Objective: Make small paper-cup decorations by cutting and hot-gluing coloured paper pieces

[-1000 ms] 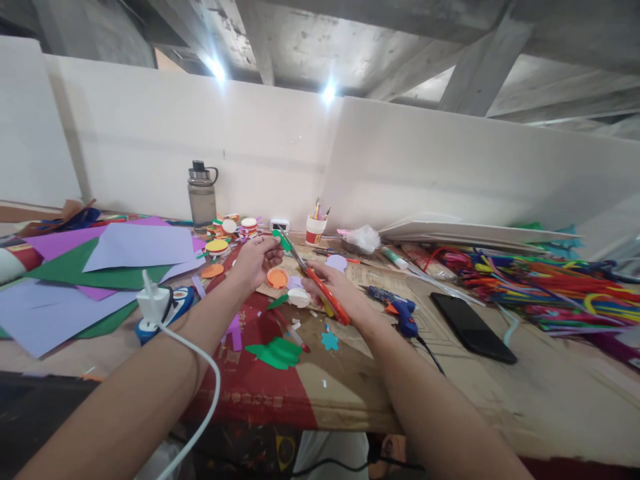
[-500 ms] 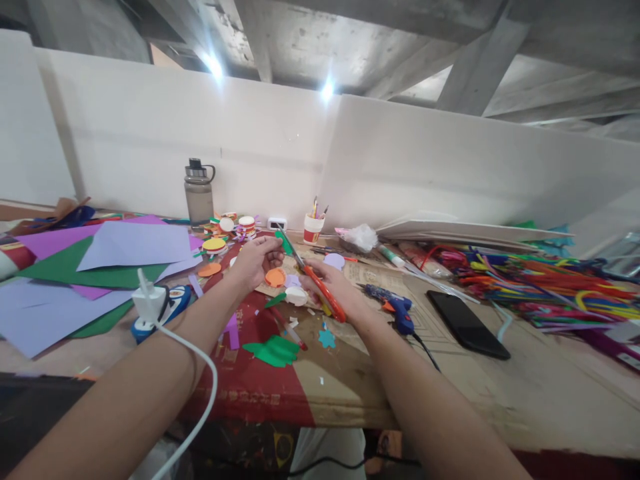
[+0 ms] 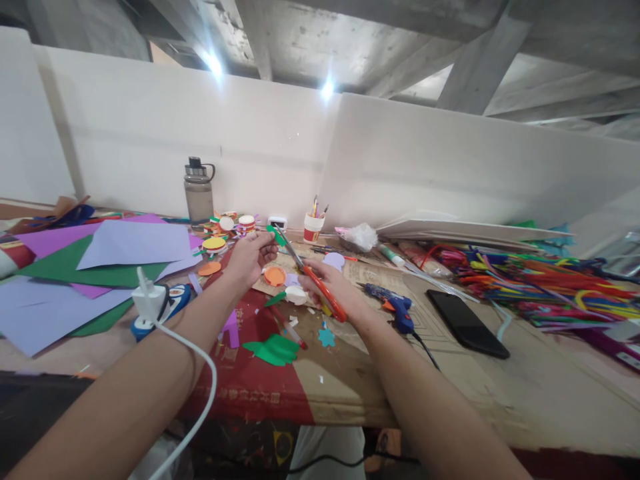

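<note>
My left hand (image 3: 253, 259) pinches a small piece of green paper (image 3: 277, 235) between thumb and fingers, above the middle of the table. My right hand (image 3: 330, 285) is closed around the orange handles of a pair of scissors (image 3: 324, 291). The steel blades point up and left, with their tips at the green paper; whether they are cutting into it I cannot tell. Below the hands lie an orange paper disc (image 3: 275, 276), a white oval piece (image 3: 296, 295), a larger green paper scrap (image 3: 274, 350) and a teal flower-shaped cutout (image 3: 327, 337).
At left, purple and green paper sheets (image 3: 135, 245) lie by a power strip (image 3: 175, 303) with a white cable. A bottle (image 3: 199, 197) and a pen cup (image 3: 313, 228) stand behind. Rightward are a blue glue gun (image 3: 397, 308), a phone (image 3: 467, 325) and colourful pipe cleaners (image 3: 540, 283).
My left hand has shifted slightly left with the green paper, which is now turned differently near the blade tips. My right hand and the scissors have hardly moved.
</note>
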`<state>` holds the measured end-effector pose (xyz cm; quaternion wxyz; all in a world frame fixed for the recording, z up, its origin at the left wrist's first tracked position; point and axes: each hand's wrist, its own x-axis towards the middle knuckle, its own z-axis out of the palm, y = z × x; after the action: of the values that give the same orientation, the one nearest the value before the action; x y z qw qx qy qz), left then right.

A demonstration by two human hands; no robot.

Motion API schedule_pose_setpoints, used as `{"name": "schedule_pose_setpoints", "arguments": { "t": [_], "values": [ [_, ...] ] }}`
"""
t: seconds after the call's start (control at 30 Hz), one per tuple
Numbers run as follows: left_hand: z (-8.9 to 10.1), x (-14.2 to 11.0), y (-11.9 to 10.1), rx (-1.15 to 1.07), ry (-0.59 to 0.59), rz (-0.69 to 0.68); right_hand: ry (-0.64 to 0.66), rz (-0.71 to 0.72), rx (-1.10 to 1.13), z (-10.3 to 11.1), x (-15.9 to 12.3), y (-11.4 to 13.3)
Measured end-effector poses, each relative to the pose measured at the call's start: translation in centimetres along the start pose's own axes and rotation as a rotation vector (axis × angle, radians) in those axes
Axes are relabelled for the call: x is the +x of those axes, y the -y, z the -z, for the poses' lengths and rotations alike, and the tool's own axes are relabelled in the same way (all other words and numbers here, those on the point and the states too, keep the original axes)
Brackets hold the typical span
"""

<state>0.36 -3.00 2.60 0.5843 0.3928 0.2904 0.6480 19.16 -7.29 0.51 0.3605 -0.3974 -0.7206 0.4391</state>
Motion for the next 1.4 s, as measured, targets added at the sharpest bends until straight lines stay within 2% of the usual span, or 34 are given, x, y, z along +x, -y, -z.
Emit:
{"name": "schedule_pose_setpoints", "arguments": {
  "t": [0.6,1.03,1.4],
  "values": [
    [-0.3,-0.3,-0.1,0.007,0.031,0.014,0.004,-0.018,0.018,-0.1,-0.2,0.2],
    [-0.6,-0.6,-0.4,0.033,-0.015,0.025,-0.038,-0.079,-0.011,-0.5,-0.1,0.5],
    [-0.3,-0.4,-0.2,0.042,0.003,0.037,-0.052,-0.104,-0.035,-0.9,-0.8,1.9]
  ]
}}
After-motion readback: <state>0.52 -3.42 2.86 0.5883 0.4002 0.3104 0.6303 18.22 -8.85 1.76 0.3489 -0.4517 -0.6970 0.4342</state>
